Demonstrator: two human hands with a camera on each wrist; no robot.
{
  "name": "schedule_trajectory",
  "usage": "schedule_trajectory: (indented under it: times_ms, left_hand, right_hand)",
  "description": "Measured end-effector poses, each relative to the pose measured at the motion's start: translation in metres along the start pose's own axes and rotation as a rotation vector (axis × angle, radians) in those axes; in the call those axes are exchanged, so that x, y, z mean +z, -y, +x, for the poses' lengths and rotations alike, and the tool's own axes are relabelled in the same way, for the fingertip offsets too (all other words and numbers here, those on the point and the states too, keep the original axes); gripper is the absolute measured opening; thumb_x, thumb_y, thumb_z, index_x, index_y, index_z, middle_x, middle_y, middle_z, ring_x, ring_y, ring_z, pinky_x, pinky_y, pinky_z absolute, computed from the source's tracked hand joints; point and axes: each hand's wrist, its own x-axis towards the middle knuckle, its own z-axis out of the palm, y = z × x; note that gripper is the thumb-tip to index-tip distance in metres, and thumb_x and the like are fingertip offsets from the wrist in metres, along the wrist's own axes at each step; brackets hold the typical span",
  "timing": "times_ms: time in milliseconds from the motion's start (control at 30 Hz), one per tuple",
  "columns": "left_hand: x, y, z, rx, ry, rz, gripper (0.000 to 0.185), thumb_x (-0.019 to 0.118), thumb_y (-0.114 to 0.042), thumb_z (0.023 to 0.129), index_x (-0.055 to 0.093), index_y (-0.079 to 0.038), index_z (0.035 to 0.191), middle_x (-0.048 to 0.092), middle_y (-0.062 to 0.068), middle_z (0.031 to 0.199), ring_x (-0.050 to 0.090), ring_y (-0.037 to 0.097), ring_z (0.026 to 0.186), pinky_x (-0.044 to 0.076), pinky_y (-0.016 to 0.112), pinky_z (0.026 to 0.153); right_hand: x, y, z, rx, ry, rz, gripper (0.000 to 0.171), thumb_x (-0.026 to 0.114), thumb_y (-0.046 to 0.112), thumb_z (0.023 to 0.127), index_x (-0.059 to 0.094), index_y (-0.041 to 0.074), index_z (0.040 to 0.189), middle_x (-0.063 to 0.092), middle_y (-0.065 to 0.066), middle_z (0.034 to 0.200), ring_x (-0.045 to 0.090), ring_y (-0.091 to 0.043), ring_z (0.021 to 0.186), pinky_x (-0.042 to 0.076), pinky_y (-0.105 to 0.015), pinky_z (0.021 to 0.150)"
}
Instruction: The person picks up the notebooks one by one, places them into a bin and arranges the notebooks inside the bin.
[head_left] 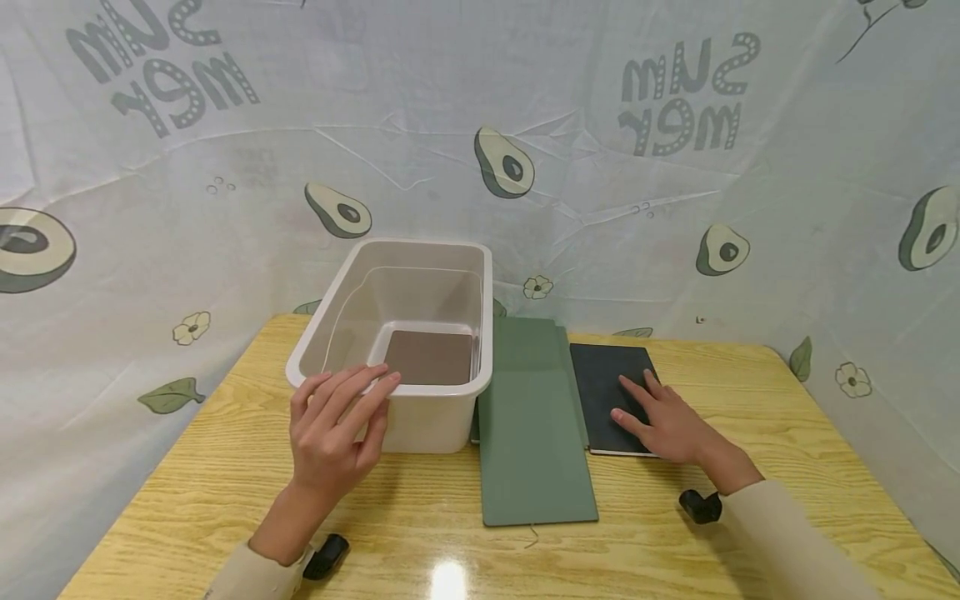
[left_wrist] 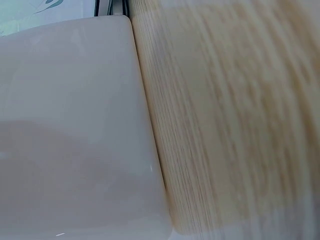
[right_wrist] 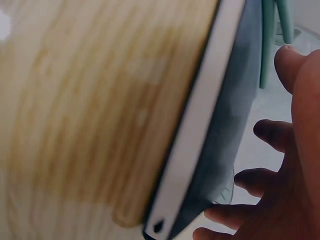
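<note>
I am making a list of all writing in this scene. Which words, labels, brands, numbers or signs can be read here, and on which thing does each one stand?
"SUM MER", in mirror writing, two lines, top left on the cloth backdrop.
"SUM MER", again mirrored, top right on the same cloth.
Green notebook, black notebook, white bin: no writing shows.
Both wrist views: blurred, no text to read.

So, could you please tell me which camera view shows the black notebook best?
The head view: the black notebook lies whole on the table, the right hand flat on it. The right wrist view shows only its blurred edge and cover; the left wrist view misses it.
</note>
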Motion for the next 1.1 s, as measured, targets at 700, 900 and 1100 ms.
schedule_trajectory:
  times_ms: [700, 900, 1100]
  left_hand:
    - [0.002, 0.000, -0.001, -0.007, -0.003, -0.002, 0.023, 0.063, -0.014, 0.100, 0.083, -0.004, 0.097, 0.081, 0.016, 0.092, 0.071, 0.036, 0.081, 0.043, 0.045, 0.089]
    - [0.001, 0.000, -0.002, -0.003, -0.008, -0.002, 0.023, 0.063, -0.014, 0.100, 0.083, -0.004, 0.097, 0.081, 0.016, 0.092, 0.071, 0.036, 0.082, 0.043, 0.045, 0.088]
    - [0.000, 0.000, -0.004, -0.005, 0.010, 0.009, 0.023, 0.063, -0.015, 0.101, 0.083, -0.004, 0.098, 0.081, 0.016, 0.093, 0.072, 0.035, 0.085, 0.044, 0.045, 0.089]
  right_hand:
    - [0.012, 0.001, -0.001, 0.004, 0.021, -0.035, 0.074, 0.055, 0.049, 0.108, 0.039, 0.002, 0.162, 0.021, -0.044, 0.166, 0.031, -0.063, 0.152, 0.020, -0.079, 0.120]
    - [0.016, 0.000, 0.000, 0.003, 0.004, -0.031, 0.073, 0.055, 0.048, 0.108, 0.040, 0.001, 0.162, 0.021, -0.044, 0.166, 0.032, -0.062, 0.151, 0.019, -0.078, 0.121]
    - [0.020, -0.001, -0.001, 0.014, -0.016, -0.035, 0.074, 0.055, 0.049, 0.108, 0.040, 0.002, 0.162, 0.022, -0.044, 0.166, 0.036, -0.063, 0.149, 0.018, -0.078, 0.121]
